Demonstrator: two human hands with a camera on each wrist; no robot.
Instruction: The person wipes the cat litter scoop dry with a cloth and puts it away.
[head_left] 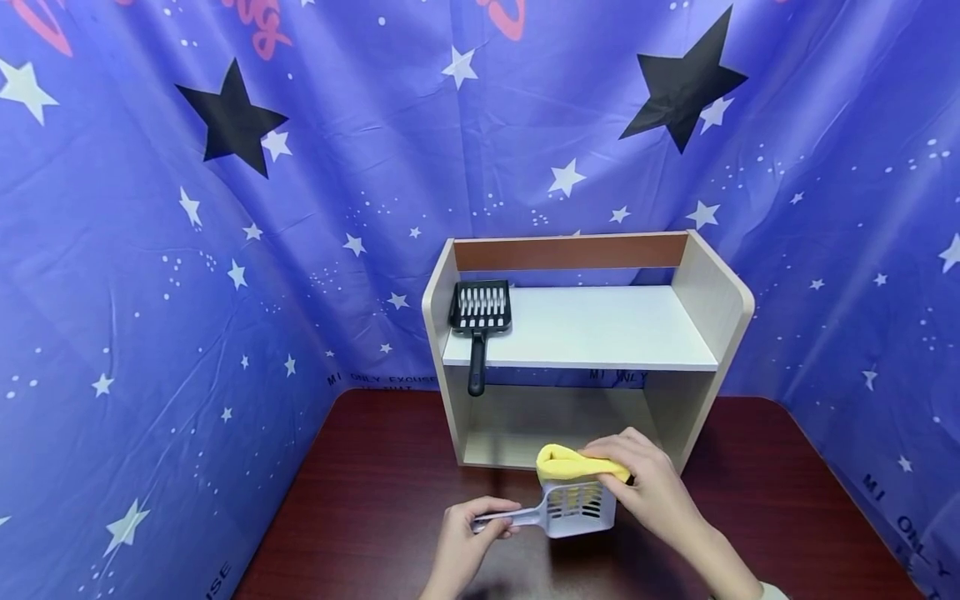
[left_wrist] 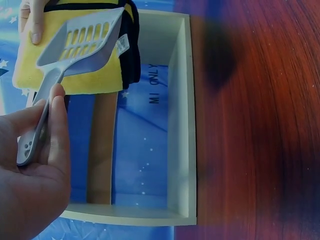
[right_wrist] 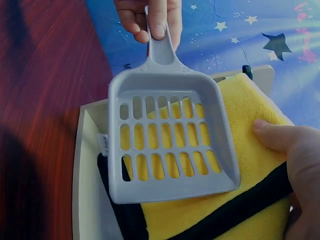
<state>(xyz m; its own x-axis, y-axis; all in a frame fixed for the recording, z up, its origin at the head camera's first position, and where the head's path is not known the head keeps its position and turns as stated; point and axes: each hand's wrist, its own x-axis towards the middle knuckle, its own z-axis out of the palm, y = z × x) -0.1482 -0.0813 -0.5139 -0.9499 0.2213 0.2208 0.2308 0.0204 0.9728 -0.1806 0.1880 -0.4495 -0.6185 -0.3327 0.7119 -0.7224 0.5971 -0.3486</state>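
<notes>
A light grey slotted litter scoop (head_left: 581, 525) is held above the table by its handle. My left hand (head_left: 468, 533) pinches that handle between thumb and fingers, as the left wrist view (left_wrist: 42, 165) also shows. On the scoop's far side is a folded yellow cloth with black edging (head_left: 573, 465). My right hand (head_left: 648, 483) grips the cloth, its thumb pressed on the yellow pile in the right wrist view (right_wrist: 272, 137). Yellow shows through the slots of the scoop (right_wrist: 170, 195); whether cloth and scoop touch I cannot tell.
Behind the hands stands a two-level wooden shelf (head_left: 585, 329) with a white upper board. A black slotted scoop (head_left: 480, 321) lies at the left of that board, its handle jutting over the front edge. Below is a dark red wooden table (head_left: 352, 500), with a blue star-printed curtain (head_left: 360, 167) around it.
</notes>
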